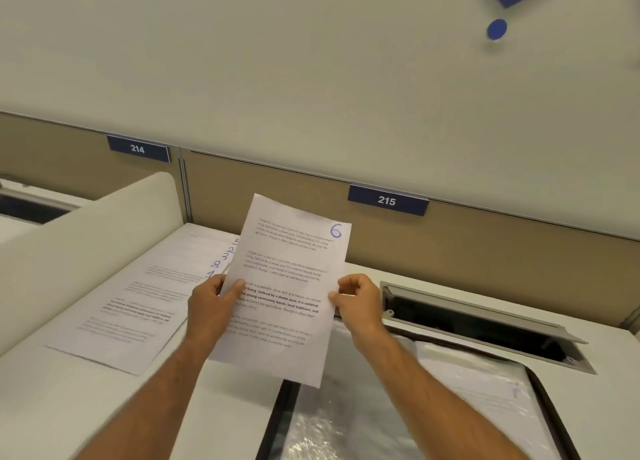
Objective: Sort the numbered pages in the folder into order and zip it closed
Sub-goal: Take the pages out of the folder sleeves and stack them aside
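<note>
A printed page marked 6 is held up above the desk, tilted slightly to the right. My left hand pinches its left edge and my right hand pinches its right edge. To the left, several numbered pages lie fanned on the white desk, with handwritten numbers showing along their right edges. Below the held page lies the clear zip folder with a black border, and a sheet lies inside it at the right.
A curved white divider rises at the left of the desk. A beige partition with labels 214 and 215 closes the back. An open cable tray sits in the desk at the right.
</note>
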Tool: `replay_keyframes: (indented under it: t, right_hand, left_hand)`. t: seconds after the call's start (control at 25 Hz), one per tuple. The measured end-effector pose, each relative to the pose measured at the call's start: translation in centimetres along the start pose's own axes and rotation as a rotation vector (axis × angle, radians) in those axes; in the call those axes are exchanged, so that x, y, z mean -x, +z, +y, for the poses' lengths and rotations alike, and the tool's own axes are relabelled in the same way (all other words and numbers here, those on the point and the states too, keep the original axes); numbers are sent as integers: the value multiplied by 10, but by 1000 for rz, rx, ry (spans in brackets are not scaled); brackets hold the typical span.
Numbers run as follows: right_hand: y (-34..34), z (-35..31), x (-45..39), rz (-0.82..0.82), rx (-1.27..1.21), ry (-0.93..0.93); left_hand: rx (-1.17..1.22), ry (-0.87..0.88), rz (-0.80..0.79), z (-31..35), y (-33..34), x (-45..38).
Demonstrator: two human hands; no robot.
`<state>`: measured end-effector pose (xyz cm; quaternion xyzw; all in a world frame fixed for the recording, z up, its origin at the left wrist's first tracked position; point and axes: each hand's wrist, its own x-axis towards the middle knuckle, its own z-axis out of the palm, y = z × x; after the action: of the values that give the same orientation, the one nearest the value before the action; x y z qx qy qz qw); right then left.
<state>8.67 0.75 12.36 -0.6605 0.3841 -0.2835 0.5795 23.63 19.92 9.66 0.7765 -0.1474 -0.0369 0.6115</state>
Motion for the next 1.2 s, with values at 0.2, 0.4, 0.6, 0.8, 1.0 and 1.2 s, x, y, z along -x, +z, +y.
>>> replay_keyframes:
  t: [0.2,0.4,0.6,0.8,1.0,1.2]
  right_hand:
    - [70,11,15,-101,39,2]
    - [139,24,26,-213,25,56]
    - [200,38,35,-297,58,85]
    - [244,52,33,-329,60,138]
    - [277,69,28,-364,66,179]
    - [300,82,23,-374,65,206]
  left_hand:
    - [-162,-24,130,-25,-58,-29]
    - [-335,-62,199,-51,-116,-57]
    - [-447,-81,202,-82,-158,-86]
    - [-536,-132,202,-111,-184,-108]
    - [-598,-177,190,-137,-199,-124]
    - [-619,-202,174,-152,-207,-137]
